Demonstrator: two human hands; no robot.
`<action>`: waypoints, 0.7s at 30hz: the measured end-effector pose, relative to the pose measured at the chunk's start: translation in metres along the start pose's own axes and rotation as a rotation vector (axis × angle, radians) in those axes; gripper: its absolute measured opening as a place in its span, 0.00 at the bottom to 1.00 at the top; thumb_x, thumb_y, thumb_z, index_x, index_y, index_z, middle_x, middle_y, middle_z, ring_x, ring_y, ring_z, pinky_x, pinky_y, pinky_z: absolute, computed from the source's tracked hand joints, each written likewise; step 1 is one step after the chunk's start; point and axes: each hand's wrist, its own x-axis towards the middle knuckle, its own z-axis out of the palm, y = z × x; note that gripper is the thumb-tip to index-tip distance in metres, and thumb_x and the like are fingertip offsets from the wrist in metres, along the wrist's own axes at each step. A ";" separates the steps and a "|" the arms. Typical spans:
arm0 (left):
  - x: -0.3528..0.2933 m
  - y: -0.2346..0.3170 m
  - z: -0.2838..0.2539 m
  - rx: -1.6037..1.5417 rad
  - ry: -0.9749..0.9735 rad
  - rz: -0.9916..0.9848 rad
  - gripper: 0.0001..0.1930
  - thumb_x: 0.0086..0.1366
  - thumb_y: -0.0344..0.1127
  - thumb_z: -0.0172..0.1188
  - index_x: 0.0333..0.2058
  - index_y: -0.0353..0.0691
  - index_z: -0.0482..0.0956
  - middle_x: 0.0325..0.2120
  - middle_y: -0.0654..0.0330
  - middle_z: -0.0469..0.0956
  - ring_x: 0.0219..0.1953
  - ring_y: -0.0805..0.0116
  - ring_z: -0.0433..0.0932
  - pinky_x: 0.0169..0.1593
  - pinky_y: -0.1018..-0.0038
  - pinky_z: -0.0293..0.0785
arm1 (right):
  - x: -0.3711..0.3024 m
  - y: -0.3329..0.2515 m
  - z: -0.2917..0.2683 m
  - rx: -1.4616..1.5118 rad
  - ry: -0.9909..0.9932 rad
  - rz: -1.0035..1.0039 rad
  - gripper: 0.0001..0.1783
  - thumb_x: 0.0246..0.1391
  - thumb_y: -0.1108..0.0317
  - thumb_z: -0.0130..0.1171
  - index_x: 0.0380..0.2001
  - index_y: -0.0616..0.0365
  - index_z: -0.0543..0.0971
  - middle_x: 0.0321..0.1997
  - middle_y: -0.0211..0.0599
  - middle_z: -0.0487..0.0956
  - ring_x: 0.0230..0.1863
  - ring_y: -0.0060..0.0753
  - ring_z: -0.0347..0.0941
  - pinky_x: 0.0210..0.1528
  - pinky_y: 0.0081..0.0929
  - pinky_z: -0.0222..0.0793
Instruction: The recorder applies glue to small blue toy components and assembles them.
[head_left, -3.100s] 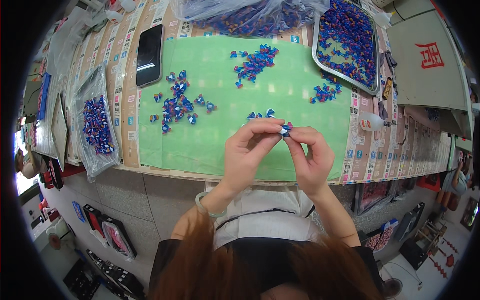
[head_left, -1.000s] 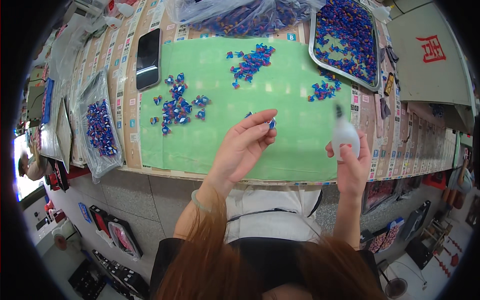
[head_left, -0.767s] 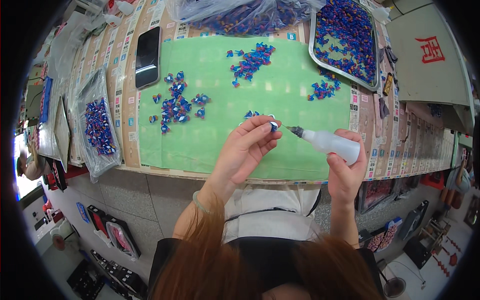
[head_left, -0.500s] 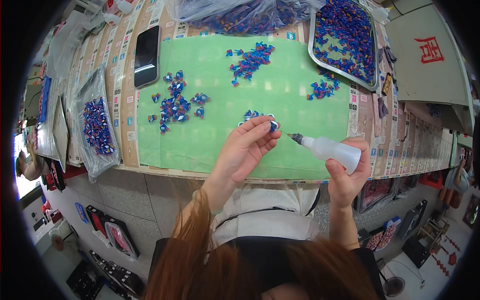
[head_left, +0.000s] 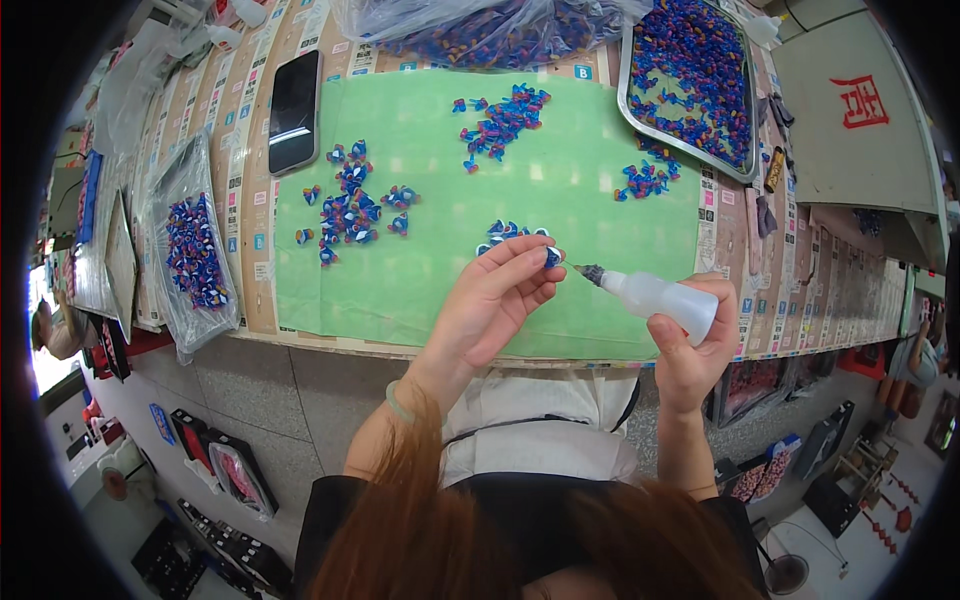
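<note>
My left hand (head_left: 503, 295) pinches a small blue-and-white plastic piece (head_left: 552, 257) between thumb and forefinger. In my right hand (head_left: 700, 345) is a translucent squeeze bottle (head_left: 655, 302), tilted so its thin needle tip meets or nearly meets the piece; contact is too small to tell. Just beyond my left fingers lie several white-and-blue pieces (head_left: 497, 234), partly hidden by the hand. A heap of blue, white and orange pieces (head_left: 350, 212) rests on the left of the green sheet (head_left: 420, 300). Blue-and-magenta pieces (head_left: 505, 125) are heaped at its far middle.
A metal tray (head_left: 690, 158) full of small coloured parts stands at the far right, with loose parts (head_left: 645, 180) beside it. A phone (head_left: 295, 112) lies far left. Further left is a plastic-wrapped tray (head_left: 195, 255) of pieces. A clear bag (head_left: 490, 35) of parts sits at the back.
The bottle has shifted slightly left, bringing its needle tip closer to the held piece. My left hand has moved very slightly right and keeps its pinch.
</note>
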 end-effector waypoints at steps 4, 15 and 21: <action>-0.001 0.000 0.003 0.014 0.007 -0.001 0.09 0.56 0.29 0.51 0.36 0.35 0.70 0.29 0.61 0.72 0.34 0.73 0.72 0.38 0.79 0.68 | 0.001 0.001 -0.001 0.003 0.000 -0.013 0.20 0.32 0.73 0.65 0.29 0.60 0.67 0.29 0.29 0.64 0.29 0.17 0.61 0.33 0.14 0.58; -0.001 0.003 -0.003 0.011 0.025 0.030 0.09 0.56 0.29 0.51 0.37 0.36 0.70 0.31 0.62 0.73 0.33 0.74 0.72 0.37 0.80 0.69 | 0.033 0.022 -0.050 0.179 0.399 0.044 0.13 0.45 0.75 0.52 0.35 0.64 0.64 0.39 0.40 0.69 0.41 0.32 0.67 0.44 0.25 0.63; 0.005 0.003 -0.007 -0.007 0.027 0.048 0.08 0.57 0.28 0.50 0.36 0.36 0.70 0.32 0.61 0.73 0.33 0.73 0.73 0.36 0.80 0.69 | 0.053 0.075 -0.103 -0.134 0.537 0.000 0.19 0.44 0.80 0.53 0.39 0.65 0.59 0.39 0.41 0.68 0.42 0.28 0.65 0.45 0.21 0.61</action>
